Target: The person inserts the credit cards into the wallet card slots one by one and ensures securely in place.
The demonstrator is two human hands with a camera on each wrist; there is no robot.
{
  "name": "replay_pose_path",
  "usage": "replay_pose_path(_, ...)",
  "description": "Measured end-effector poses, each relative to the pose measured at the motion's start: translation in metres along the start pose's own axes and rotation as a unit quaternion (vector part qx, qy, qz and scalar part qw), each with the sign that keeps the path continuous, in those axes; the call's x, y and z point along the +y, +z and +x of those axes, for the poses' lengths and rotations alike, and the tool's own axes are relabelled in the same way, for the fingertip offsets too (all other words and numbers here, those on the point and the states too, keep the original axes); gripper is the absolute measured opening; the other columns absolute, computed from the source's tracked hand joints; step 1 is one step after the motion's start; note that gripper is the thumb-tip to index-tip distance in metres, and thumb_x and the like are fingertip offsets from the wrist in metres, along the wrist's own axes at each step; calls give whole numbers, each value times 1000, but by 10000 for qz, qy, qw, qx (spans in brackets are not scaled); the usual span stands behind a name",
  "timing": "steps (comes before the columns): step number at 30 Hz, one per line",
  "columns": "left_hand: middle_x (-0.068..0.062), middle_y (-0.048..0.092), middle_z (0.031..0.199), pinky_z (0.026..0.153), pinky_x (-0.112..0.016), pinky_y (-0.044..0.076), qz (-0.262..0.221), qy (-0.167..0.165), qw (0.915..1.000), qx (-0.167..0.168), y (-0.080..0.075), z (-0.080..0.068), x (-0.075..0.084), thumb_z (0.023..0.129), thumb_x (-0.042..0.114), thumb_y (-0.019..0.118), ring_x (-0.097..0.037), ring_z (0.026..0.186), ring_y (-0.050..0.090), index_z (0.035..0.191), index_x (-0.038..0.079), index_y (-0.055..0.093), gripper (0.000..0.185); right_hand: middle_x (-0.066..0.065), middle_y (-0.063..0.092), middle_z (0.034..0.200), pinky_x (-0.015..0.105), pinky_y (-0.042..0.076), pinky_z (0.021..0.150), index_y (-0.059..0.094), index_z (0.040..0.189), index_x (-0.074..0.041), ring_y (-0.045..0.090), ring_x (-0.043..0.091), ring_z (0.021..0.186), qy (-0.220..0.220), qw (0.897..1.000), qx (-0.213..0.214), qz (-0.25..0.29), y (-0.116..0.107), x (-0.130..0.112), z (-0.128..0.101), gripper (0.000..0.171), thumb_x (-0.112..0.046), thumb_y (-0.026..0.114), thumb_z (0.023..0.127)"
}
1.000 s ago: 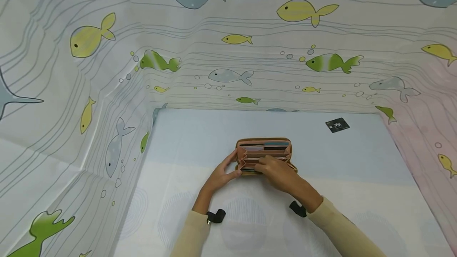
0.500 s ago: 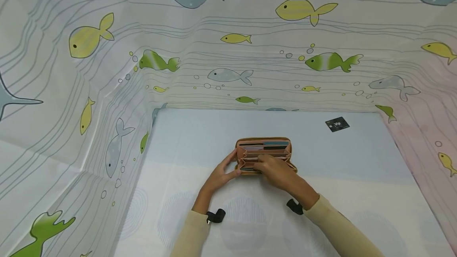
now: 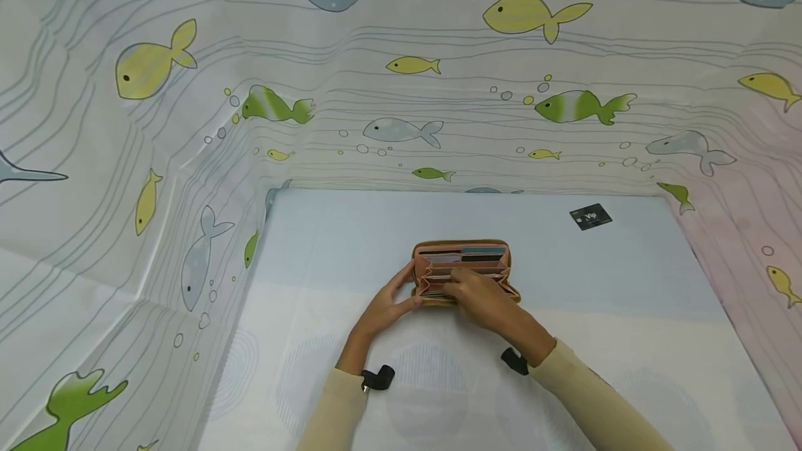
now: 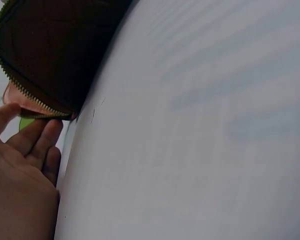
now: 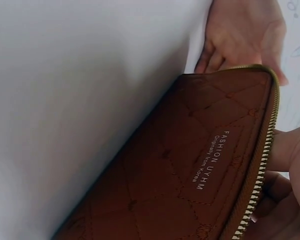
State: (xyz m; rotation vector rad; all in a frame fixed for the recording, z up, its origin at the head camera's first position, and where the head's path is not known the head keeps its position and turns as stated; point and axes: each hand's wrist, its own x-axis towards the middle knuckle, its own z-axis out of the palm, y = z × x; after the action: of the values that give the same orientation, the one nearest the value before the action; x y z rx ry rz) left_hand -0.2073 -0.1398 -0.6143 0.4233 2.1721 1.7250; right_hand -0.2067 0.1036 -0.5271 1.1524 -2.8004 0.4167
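Observation:
A brown zip-around wallet [image 3: 429,261] stands unzipped in the head view, its pink pockets facing up with several cards in the slots. My left hand [image 3: 380,312] grips its left end, thumb at the near edge and fingers at the far side. Over the near half, my right hand [image 3: 484,300] has its fingers curled into the pockets and seems to pinch an inner divider. Whether a card sits between those fingertips is hidden. The right wrist view shows the wallet's quilted outer face [image 5: 190,145], with lettering and a gold zip [image 5: 257,185].
A black card [image 3: 591,216] marked "Vip" lies flat at the table's back right. The pale table [image 3: 351,228] is bounded at the back and sides by a fish-patterned curtain [image 3: 464,103]. A black wrist camera [image 3: 379,377] sits on the left wrist.
My right hand has shifted slightly left and deeper over the near pockets. My left hand keeps its hold, and the wallet and black card stay in place.

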Motion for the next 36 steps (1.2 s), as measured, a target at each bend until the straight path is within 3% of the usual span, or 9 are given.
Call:
replay_pose_path(7, 1, 26, 166, 123, -57, 16, -16, 26, 10000, 29, 0, 1, -2, 93, 47, 68, -25, 155, 17, 159, 34, 24, 80, 1, 58, 83, 25, 47, 61, 76, 88, -12, 51, 10, 72, 92, 10000, 17, 17, 1, 0, 1, 12, -1, 74, 88)
replay_pose_path(23, 0, 27, 165, 122, -59, 16, -69, 20, 10000, 36, -1, -2, -2, 94, 40, 68, -26, 155, 16, 159, 34, 23, 79, 2, 58, 83, 25, 49, 59, 78, 87, -11, 58, 12, 71, -12, 9993, 361, -114, 5, -2, -1, 9, -4, 80, 83)
replay_pose_path(29, -2, 26, 166, 123, -57, 16, -20, -3, 10000, 60, -1, -3, 0, 94, 43, 67, -27, 155, 16, 160, 32, 24, 80, 0, 57, 81, 24, 48, 61, 77, 85, -12, 55, 11, 70, -39, 9994, 337, -7, 4, -1, 1, 10, -2, 80, 83)
replay_pose_path(36, 0, 24, 166, 123, -57, 17, 14, -10, 10000, 44, 0, -1, 1, 94, 48, 66, -27, 155, 17, 159, 34, 24, 80, 2, 61, 85, 28, 52, 66, 77, 88, -11, 61, 14, 75, -90, 9996, 259, -44, 0, 2, 0, 10, -3, 80, 82)
